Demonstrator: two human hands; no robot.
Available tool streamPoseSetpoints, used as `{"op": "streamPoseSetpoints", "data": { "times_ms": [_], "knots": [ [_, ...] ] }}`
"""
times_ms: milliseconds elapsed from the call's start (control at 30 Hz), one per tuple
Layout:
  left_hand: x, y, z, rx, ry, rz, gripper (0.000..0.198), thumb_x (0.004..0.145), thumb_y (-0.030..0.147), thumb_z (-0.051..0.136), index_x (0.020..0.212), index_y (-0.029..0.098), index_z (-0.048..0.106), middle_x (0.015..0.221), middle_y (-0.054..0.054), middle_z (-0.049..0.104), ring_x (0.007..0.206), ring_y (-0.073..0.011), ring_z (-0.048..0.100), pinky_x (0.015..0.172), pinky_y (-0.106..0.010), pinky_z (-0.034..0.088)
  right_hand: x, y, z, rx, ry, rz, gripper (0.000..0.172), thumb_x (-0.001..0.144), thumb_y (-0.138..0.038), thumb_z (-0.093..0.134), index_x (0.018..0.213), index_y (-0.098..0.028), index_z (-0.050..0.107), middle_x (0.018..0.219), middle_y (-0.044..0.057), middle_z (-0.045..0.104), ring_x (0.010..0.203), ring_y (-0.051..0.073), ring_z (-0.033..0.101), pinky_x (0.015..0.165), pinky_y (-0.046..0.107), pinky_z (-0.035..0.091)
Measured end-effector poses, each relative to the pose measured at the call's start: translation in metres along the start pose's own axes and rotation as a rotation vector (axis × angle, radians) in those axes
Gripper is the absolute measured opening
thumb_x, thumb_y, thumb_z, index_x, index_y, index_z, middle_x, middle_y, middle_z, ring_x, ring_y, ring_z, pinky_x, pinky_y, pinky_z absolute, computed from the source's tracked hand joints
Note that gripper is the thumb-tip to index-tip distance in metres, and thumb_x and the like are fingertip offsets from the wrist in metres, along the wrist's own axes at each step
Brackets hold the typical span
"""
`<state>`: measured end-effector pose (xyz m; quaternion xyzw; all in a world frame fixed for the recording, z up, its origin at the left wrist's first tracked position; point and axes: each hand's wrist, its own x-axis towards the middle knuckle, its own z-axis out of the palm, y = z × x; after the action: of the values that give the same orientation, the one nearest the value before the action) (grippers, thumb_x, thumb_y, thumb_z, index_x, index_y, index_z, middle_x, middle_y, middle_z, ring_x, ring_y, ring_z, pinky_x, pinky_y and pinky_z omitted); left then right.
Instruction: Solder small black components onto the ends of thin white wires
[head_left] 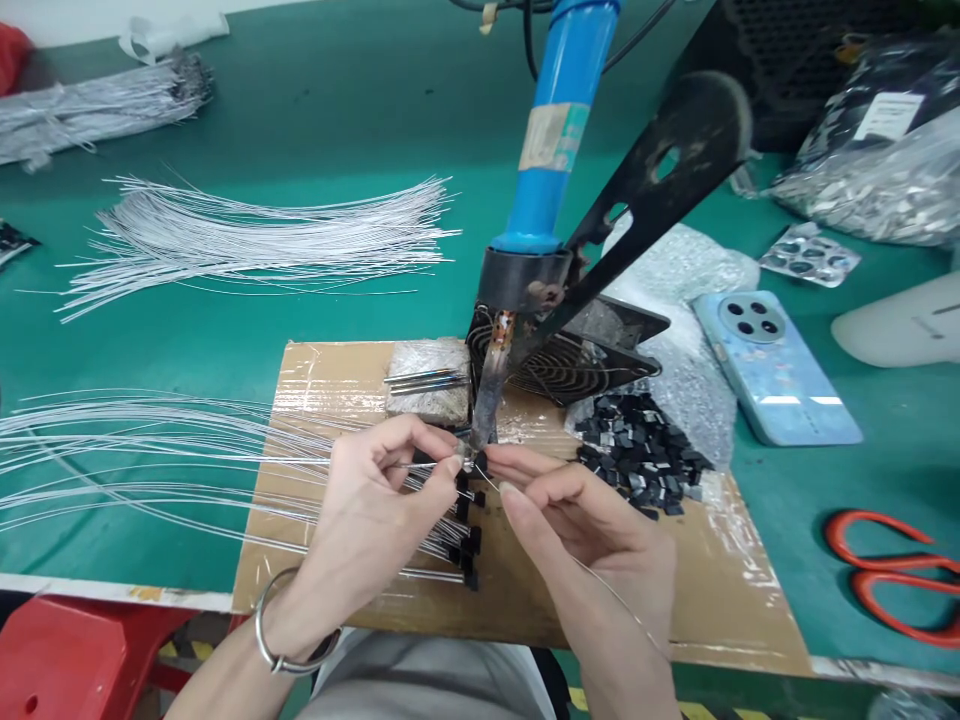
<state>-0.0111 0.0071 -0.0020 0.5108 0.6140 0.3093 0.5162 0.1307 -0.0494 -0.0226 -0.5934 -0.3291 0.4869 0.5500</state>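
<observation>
Green matting is covering the workbench [337,120], and a taped cardboard sheet [735,590] is lying on it at the near edge. A soldering iron [551,130] with a blue handle is hanging in a black stand, its tip pointing down at the cardboard.

Just below that tip, the left hand [367,520] is pinching a white wire [420,463] between thumb and forefinger and holding its end against the iron. More wires with small black caps [469,545] are fanning out under this hand, just below the iron. A metal bracelet [277,640] is circling the left wrist.

The right hand [592,540] is meeting it from the other side of the tip, with thumb and forefinger clenched on a thin metal strand [615,595]. The strand is trailing back over the hand toward the person. The two sets of fingertips are almost touching under the iron.

Right of the iron, a heap of black pieces [637,455] is sitting on the cardboard. A wire fan guard [570,365] is lying right behind the tip. A grey block [427,380] is resting just left of the iron. Far left of the iron, loose white wires [262,235] are spreading across the matting. Well to the right of the iron, a blue phone [776,365] is lying face down, and red scissors [892,575] are lying beyond it.
</observation>
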Motion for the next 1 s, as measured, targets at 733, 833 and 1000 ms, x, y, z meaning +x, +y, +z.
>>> {"op": "streamPoseSetpoints", "data": {
  "times_ms": [733,833,1000],
  "knots": [
    [-0.0023,0.0048,0.0007,0.036,-0.001,-0.01,0.007,0.076,0.018,0.067,0.069,0.016,0.066,0.085,-0.008,0.075,0.08,-0.0204,0.069,0.063,-0.026,0.05,-0.0013,0.0011,0.0019,-0.048,0.016,-0.045,0.019,0.088,-0.026,0.073,0.071,-0.023,0.065,0.108,0.006,0.078,0.103,0.021,0.073,0.092,0.033,0.059],
    [-0.0032,0.0044,0.0004,0.033,0.003,-0.005,0.007,0.076,0.017,0.067,0.069,0.017,0.066,0.084,-0.008,0.075,0.079,-0.0199,0.069,0.062,-0.025,0.05,-0.0012,0.0014,0.0016,-0.079,0.014,-0.065,0.019,0.088,-0.026,0.073,0.07,-0.023,0.065,0.108,0.007,0.078,0.104,0.022,0.073,0.092,0.034,0.058],
    [-0.0029,0.0041,0.0007,0.049,-0.003,-0.005,0.007,0.075,0.016,0.066,0.068,0.017,0.065,0.084,-0.007,0.075,0.076,-0.0186,0.069,0.059,-0.024,0.049,-0.0007,0.0026,0.0018,-0.102,0.015,-0.097,0.019,0.087,-0.024,0.073,0.07,-0.023,0.064,0.108,0.006,0.078,0.105,0.021,0.072,0.092,0.033,0.056]
  ]
}}
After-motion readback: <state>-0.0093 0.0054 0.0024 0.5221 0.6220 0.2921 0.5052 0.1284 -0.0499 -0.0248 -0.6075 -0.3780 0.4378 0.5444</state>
